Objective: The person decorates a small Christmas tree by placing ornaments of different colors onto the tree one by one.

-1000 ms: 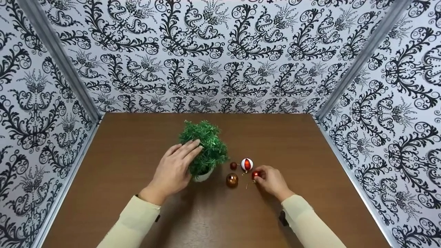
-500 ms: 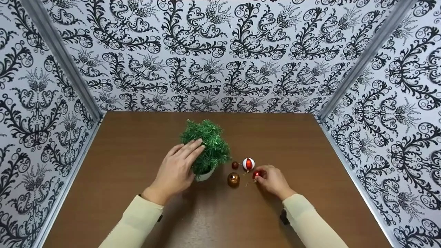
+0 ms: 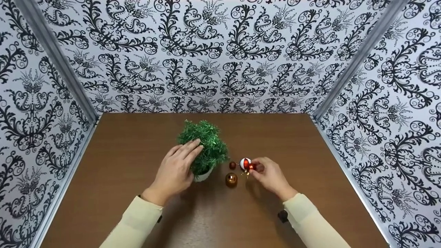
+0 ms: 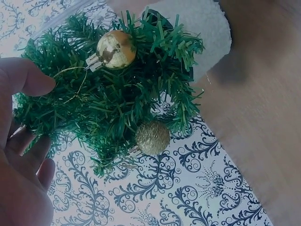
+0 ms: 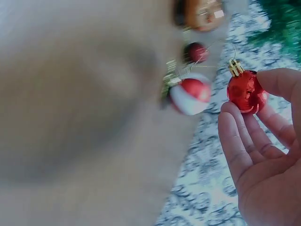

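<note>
A small artificial tree (image 3: pixel 212 146) in a pale pot (image 3: pixel 204 177) stands on the brown table. My left hand (image 3: pixel 175 172) rests against its foliage with fairly straight fingers. On the side seen in the left wrist view hang a shiny gold bauble (image 4: pixel 115 49) and a glittery gold one (image 4: pixel 153 137). My right hand (image 3: pixel 273 175) pinches a red bauble (image 5: pixel 244 92) with a gold cap and string loop, lifted off the table. Close by lie a white-and-red bauble (image 3: pixel 244 163), a small dark red bauble (image 3: pixel 233 165) and a copper-coloured bauble (image 3: pixel 231 179).
Patterned black-and-white panels (image 3: pixel 206 69) rise behind the table (image 3: pixel 144 134) and along both sides. Grey posts (image 3: pixel 358 65) mark the back corners.
My right hand has lifted the red bauble and moved it slightly left and away from me, towards the white-and-red one. The left hand stays on the tree.
</note>
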{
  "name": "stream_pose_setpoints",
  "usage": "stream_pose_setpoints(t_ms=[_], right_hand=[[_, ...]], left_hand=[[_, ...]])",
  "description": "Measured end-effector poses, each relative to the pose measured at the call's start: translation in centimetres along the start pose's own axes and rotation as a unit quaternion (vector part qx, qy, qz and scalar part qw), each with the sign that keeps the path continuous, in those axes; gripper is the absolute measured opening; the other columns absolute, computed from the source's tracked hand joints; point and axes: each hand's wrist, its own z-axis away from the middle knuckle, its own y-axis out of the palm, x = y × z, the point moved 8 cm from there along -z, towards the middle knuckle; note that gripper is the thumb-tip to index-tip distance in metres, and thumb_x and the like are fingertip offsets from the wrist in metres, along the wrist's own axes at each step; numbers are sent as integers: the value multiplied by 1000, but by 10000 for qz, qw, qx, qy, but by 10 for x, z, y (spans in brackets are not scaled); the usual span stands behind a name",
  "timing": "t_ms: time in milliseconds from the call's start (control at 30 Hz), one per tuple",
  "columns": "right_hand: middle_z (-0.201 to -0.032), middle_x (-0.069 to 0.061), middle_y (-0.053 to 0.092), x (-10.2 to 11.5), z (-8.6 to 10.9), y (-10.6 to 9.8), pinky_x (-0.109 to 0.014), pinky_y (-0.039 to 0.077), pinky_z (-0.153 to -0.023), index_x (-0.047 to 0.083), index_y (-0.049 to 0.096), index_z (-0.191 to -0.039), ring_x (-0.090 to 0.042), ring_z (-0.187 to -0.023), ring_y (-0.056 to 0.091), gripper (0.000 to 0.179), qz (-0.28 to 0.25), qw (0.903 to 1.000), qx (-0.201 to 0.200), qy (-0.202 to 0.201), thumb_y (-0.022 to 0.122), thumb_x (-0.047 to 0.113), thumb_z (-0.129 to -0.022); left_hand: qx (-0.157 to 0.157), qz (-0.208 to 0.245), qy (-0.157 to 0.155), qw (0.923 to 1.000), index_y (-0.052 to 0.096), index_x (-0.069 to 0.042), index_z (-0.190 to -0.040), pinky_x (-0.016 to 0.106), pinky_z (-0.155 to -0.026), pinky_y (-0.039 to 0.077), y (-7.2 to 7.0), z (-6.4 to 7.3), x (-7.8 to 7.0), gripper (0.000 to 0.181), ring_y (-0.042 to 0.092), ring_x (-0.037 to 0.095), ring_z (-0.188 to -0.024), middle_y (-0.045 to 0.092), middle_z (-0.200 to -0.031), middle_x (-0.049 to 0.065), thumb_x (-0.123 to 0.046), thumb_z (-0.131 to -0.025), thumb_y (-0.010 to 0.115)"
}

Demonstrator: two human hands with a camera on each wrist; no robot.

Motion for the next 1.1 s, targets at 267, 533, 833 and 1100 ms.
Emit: stream_pose_setpoints(t_ms=[267,533,833,1100], right_hand=[[-103,0,65,44,1,0,-35,58,-77,12,66,-113,-17,-84,68,30,-625,9973,167,-347,79,13,-86],[-108,3,63,77,2,8,-31,57,-78,13,64,-119,-11,-87,66,33,-970,9925,311,-676,77,16,-88],[-109,3,61,100,3,17,-32,58,-78,14,64,-121,-15,-89,67,35,-1274,9867,471,-888,76,19,-89],[-107,4,62,112,2,20,-30,58,-77,14,64,-118,-12,-88,66,34,-1590,9822,271,-964,77,24,-88]], left_hand=[[-93,-14,42,9999,53,-7,-143,46,-107,36,0,0,0,76,48,27,-133,46,-151,8,0,-68,63],[-1,-175,108,9998,53,-6,-143,44,-107,37,1,0,-2,78,50,29,-130,45,-151,10,-2,-66,67],[-26,-108,65,9999,54,-7,-142,44,-108,36,1,0,-3,77,49,29,-132,44,-153,8,-1,-67,67],[-23,1,-33,10000,54,-9,-142,45,-109,35,1,0,-2,75,46,29,-133,42,-154,8,-9,-68,69]])
